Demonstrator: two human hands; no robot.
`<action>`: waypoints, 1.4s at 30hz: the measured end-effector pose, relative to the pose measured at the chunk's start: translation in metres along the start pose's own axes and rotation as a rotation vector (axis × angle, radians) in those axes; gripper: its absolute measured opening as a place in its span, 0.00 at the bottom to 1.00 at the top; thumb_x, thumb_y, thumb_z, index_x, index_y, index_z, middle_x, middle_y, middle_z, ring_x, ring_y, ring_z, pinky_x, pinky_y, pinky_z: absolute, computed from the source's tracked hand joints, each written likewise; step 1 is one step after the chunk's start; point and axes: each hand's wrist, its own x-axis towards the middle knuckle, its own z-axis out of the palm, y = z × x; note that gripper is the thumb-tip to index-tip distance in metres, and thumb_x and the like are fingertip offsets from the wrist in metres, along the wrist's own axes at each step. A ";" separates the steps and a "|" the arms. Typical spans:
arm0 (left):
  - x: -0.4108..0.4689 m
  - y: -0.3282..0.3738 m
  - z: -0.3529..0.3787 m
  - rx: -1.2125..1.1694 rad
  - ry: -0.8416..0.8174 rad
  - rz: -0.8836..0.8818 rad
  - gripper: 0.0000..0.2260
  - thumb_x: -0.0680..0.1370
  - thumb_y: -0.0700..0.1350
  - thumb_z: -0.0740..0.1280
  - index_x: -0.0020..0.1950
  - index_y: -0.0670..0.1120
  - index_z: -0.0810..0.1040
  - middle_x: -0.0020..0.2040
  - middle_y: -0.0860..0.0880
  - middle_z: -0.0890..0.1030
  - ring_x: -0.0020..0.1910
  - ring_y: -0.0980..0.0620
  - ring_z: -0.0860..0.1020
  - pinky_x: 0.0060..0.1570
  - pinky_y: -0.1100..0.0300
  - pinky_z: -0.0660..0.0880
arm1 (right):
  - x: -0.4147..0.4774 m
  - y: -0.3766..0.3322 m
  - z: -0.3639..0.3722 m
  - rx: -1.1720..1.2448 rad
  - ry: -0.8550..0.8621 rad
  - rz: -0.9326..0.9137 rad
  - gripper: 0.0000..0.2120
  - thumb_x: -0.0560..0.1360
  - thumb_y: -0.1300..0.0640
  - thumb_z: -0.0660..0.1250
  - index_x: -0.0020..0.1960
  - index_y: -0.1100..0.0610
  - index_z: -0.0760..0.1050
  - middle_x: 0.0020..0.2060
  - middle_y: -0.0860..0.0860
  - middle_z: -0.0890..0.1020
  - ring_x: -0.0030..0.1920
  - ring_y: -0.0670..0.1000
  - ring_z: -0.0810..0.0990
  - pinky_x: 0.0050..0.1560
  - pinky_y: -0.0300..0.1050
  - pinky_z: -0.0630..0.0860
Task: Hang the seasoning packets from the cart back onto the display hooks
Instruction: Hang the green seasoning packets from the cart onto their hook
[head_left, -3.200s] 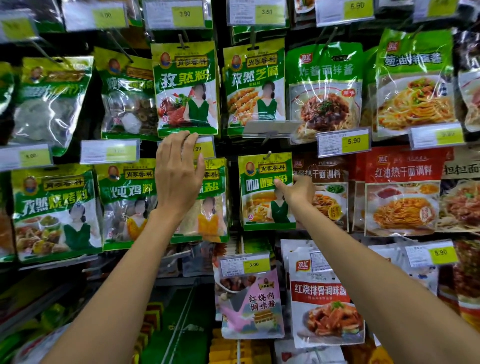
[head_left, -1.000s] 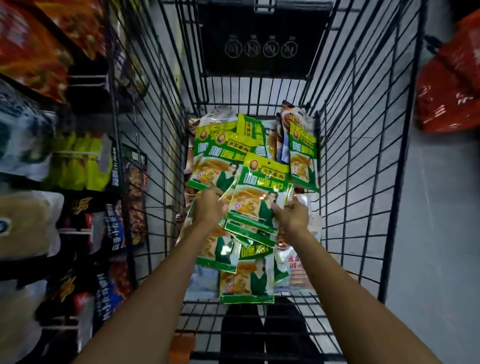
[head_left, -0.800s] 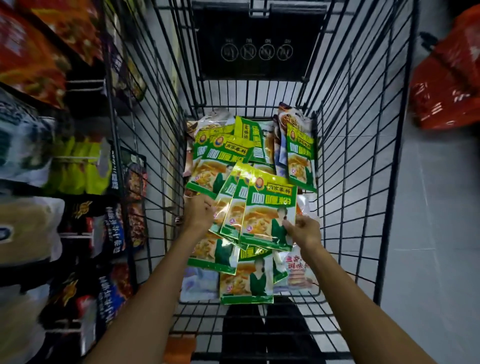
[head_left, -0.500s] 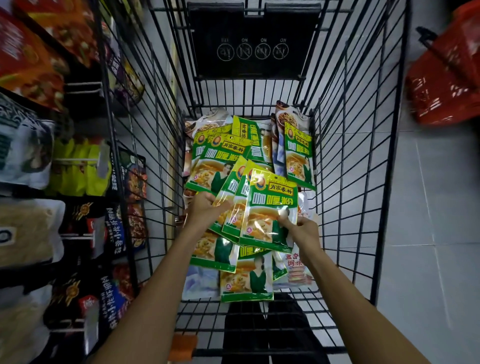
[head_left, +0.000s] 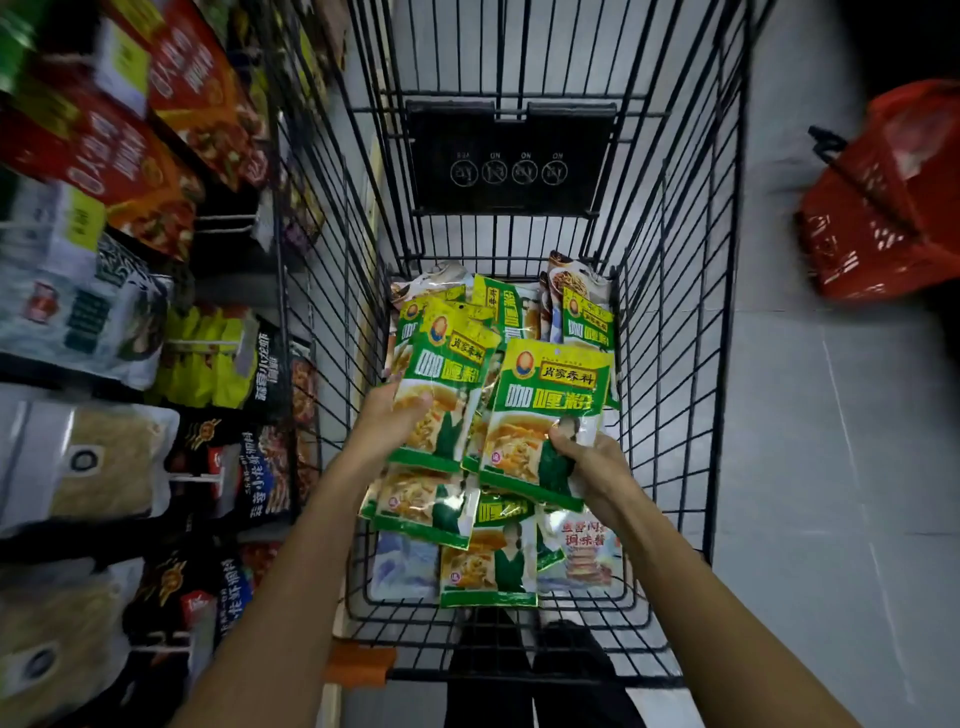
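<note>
**Both hands gripping green packets over the cart**

Black wire cart (head_left: 675, 364) fills centre frame, seen from above. Black panel (head_left: 511, 156) with four round icons at its far end. Shelving (head_left: 104, 322) runs down the left, packed with bagged goods, blurred. Grey tiled floor (head_left: 831, 493) on the right, with a red basket (head_left: 883, 208) sitting on it, apart from the cart.

Loose packets (head_left: 488, 564) cover the cart bottom, overlapping. Mostly green and yellow, a few pale ones at the near corners, some leaning on the far wall.

Two packets are raised above that heap, side by side, edges overlapping. Left packet (head_left: 449, 374): green, upright, tilted slightly right, more green ones fanned behind it. Right packet (head_left: 548, 405): same design, upright, facing the camera.

Left hand (head_left: 384, 426) grips the left packet at its left edge, thumb on the front, fingers hidden behind. Right hand (head_left: 589, 460) clamps the right packet's lower right corner, fingers curled over the front.
</note>
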 end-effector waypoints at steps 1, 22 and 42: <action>-0.008 0.009 -0.006 -0.029 0.035 0.025 0.04 0.80 0.44 0.64 0.53 0.50 0.77 0.45 0.57 0.78 0.45 0.58 0.76 0.37 0.65 0.69 | -0.006 -0.010 0.002 0.001 -0.030 -0.028 0.07 0.74 0.61 0.70 0.50 0.61 0.74 0.50 0.61 0.82 0.50 0.58 0.82 0.51 0.55 0.80; -0.396 0.148 -0.185 -0.393 1.105 0.548 0.12 0.73 0.50 0.72 0.56 0.53 0.78 0.47 0.56 0.84 0.42 0.59 0.80 0.38 0.62 0.75 | -0.343 -0.213 0.145 -0.366 -0.994 -0.735 0.07 0.74 0.57 0.70 0.46 0.60 0.79 0.41 0.54 0.84 0.42 0.51 0.84 0.47 0.48 0.81; -0.830 0.066 -0.212 -0.255 1.941 0.643 0.11 0.74 0.48 0.70 0.55 0.50 0.76 0.55 0.48 0.82 0.49 0.54 0.79 0.48 0.55 0.75 | -0.712 -0.058 0.279 -0.536 -1.791 -0.958 0.02 0.75 0.58 0.69 0.47 0.52 0.79 0.42 0.48 0.83 0.40 0.40 0.83 0.37 0.33 0.78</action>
